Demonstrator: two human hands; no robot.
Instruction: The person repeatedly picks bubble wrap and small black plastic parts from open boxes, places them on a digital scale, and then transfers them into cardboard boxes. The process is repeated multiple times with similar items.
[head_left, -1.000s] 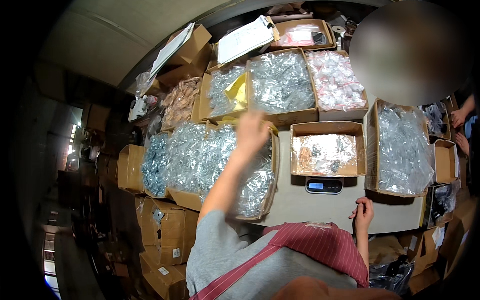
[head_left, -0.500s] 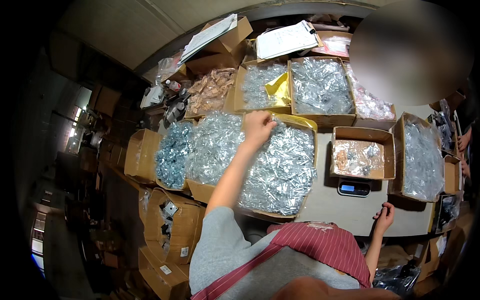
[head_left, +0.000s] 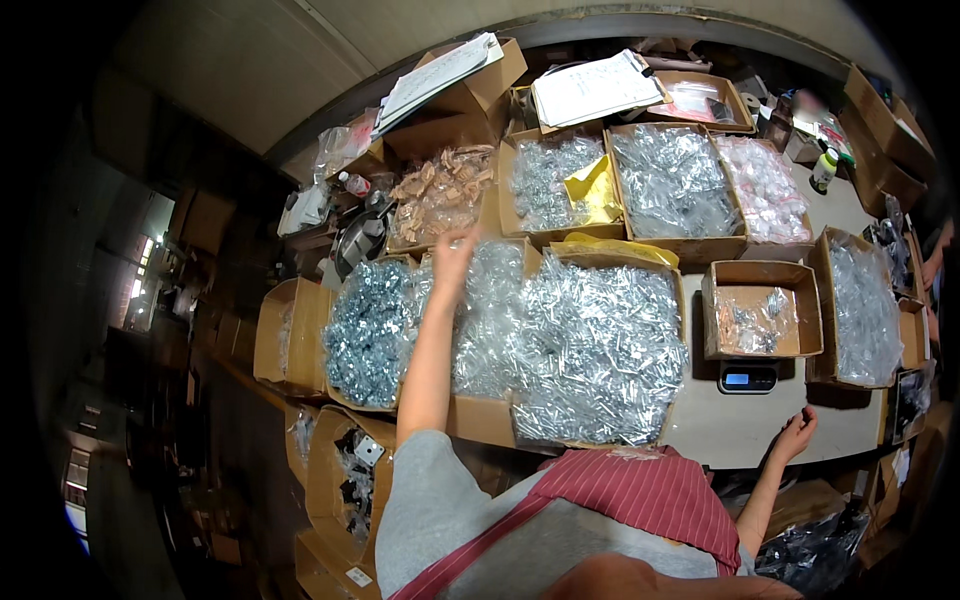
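My left hand [head_left: 455,262] is over the far part of a carton heaped with clear plastic bags [head_left: 487,335], close to the carton of brown pieces [head_left: 445,190]. Its fingers look partly stretched and apart, with nothing visible in them. Right of it, a large carton brims with small bagged silvery metal parts [head_left: 600,350]. My right hand [head_left: 797,434] is at the table's near right edge, its fingers curled; whatever they may hold is hidden. Beyond that hand, a small carton [head_left: 763,348] with a few clear bags inside stands on a digital scale [head_left: 748,378].
At the left is a carton of bluish metal parts [head_left: 365,335]. Along the back stand cartons of bagged pieces [head_left: 672,180], one with a yellow sheet [head_left: 595,190], and a clipboard with papers [head_left: 597,90]. Another carton of clear bags [head_left: 865,320] borders the right side. A bottle [head_left: 824,170] stands behind.
My left hand has moved left, from the metal-parts carton's far corner to above the clear bags. My right hand stays by the table edge. The view has shifted, so the cartons appear farther right.
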